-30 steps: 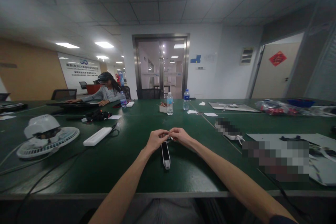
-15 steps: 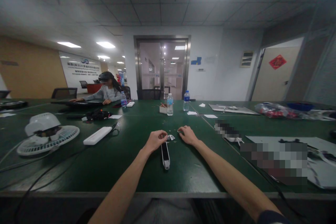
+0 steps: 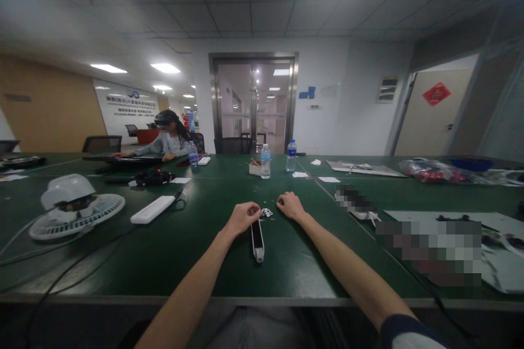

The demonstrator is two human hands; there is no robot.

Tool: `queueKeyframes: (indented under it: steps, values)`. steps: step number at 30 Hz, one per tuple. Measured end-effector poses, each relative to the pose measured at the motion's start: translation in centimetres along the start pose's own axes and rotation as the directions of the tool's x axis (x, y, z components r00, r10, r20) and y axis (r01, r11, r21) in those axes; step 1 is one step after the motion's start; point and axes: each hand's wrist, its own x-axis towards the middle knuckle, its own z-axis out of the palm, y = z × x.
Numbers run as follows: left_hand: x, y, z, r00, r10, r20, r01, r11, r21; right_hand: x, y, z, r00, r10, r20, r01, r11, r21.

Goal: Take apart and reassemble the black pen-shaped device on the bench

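My left hand (image 3: 244,215) is closed in a pinch over the far end of a slim device (image 3: 257,241) with white edges and a long black face, its near end greyish-white. Whatever lies in those fingertips is too small to make out. Just right of them is a little pile of small white and dark parts (image 3: 267,212), with tiny rings or bits near it. Across the pile, my right hand (image 3: 290,206) rests on the green table (image 3: 229,278), fingers curled in and tips down. Anything under those fingertips is hidden.
Two water bottles (image 3: 265,162) and a small box (image 3: 254,169) stand ahead. To the left are a white power strip (image 3: 152,210), an opened white fan (image 3: 77,217) and cables. White boards (image 3: 501,262) lie to the right. A person (image 3: 170,139) sits at far left.
My right hand has shifted slightly up and its fingers have curled in more. My left hand stays almost in place by the device. The view has tilted a little.
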Motion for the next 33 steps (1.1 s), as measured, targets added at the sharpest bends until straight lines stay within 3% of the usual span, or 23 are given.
queueKeyframes:
  steps: [5, 9, 12, 17, 19, 26, 33]
  values:
    - [0.1, 0.0, -0.2, 1.0, 0.017, 0.003, -0.017, 1.0, 0.018, -0.4, -0.7, -0.6, 0.995, -0.063, -0.074, 0.062, 0.998, -0.022]
    - [0.2, 0.1, -0.3, 0.999, 0.015, -0.038, -0.014, 1.0, 0.022, -1.4, -2.1, -0.6, 0.984, -0.086, -0.159, 0.127, 0.956, 0.264]
    - [0.3, 0.1, -0.3, 0.998, -0.001, -0.063, 0.001, 1.0, -0.003, -2.2, -3.7, -0.4, 0.99, -0.061, -0.129, 0.125, 0.805, 0.58]
    - [0.4, 0.3, -0.1, 0.994, -0.046, -0.096, 0.039, 0.996, -0.079, -2.7, -6.1, 0.1, 0.997, -0.056, 0.055, -0.026, 0.425, 0.905]
    - [0.4, 0.5, -0.1, 0.992, -0.066, -0.112, 0.053, 0.992, -0.111, -2.7, -6.6, 0.1, 0.996, -0.05, 0.068, -0.047, 0.345, 0.938]
    - [0.4, 1.0, -0.1, 0.985, -0.105, -0.138, 0.076, 0.977, -0.199, -2.9, -7.0, -0.3, 0.995, -0.021, 0.099, -0.093, 0.199, 0.976]
    - [0.4, 0.8, -0.2, 0.983, -0.08, -0.163, 0.057, 0.988, -0.141, -3.1, -7.4, 0.1, 0.993, 0.001, 0.122, -0.12, 0.211, 0.97]
